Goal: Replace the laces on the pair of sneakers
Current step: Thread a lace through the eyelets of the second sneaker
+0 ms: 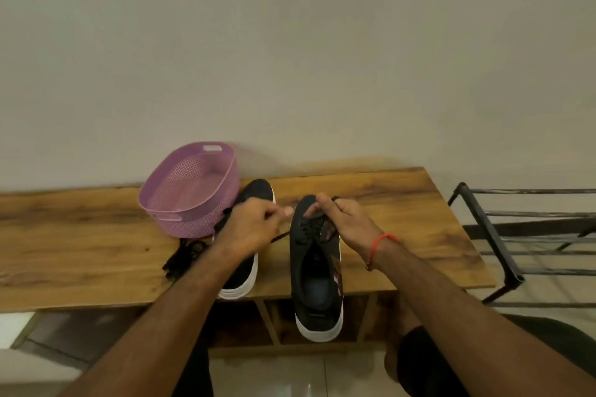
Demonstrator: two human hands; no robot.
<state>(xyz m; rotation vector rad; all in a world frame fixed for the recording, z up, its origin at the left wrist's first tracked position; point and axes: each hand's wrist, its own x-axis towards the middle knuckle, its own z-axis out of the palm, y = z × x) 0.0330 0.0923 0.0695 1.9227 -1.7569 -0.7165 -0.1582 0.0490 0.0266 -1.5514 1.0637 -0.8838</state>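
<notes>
The left hand has its fingers curled and pinches a black lace that runs across to the shoe beside it. The right hand is curled too, with its fingertips pressed on the laced front part of that shoe, near the toe. I cannot tell if it grips a lace end or just holds the shoe still. A red thread goes round the right wrist.

The shoe being worked on is a black sneaker with a white sole. Its heel sticks out over the near edge of the wooden bench. The second sneaker lies just to its left, partly under the left arm.

A little heap of loose black laces lies on the bench, left of the second sneaker. Behind the heap sits a purple basket with small holes in its walls. I can see nothing in it. It touches the toe of the second sneaker. A black metal rack stands right of the bench.
</notes>
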